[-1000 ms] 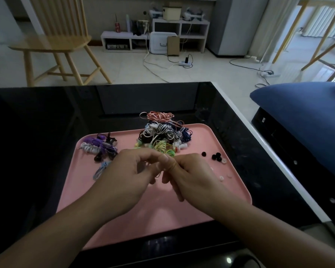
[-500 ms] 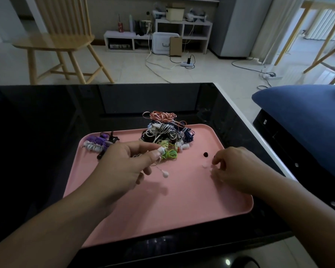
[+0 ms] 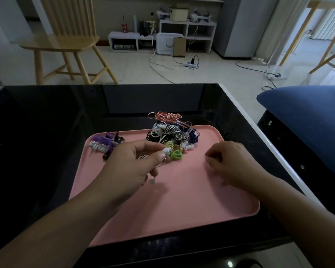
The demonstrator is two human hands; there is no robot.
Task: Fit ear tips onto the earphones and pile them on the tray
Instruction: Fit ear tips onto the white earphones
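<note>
Glossy black tabletop (image 3: 46, 132) is carrying a pink rectangular plastic tray (image 3: 182, 206). A person's left hand (image 3: 132, 167) is pinching a white earbud (image 3: 165, 151) between thumb and forefinger, its thin white cord dangling over the tray's middle. The right hand (image 3: 232, 161) is resting near the tray's right edge, fingers curled downward; whether they are gripping anything cannot be told. A tangled multicoloured earphone heap (image 3: 172, 132) is lying at the far edge, a purple-and-white bundle (image 3: 104, 144) at the far left corner.
</note>
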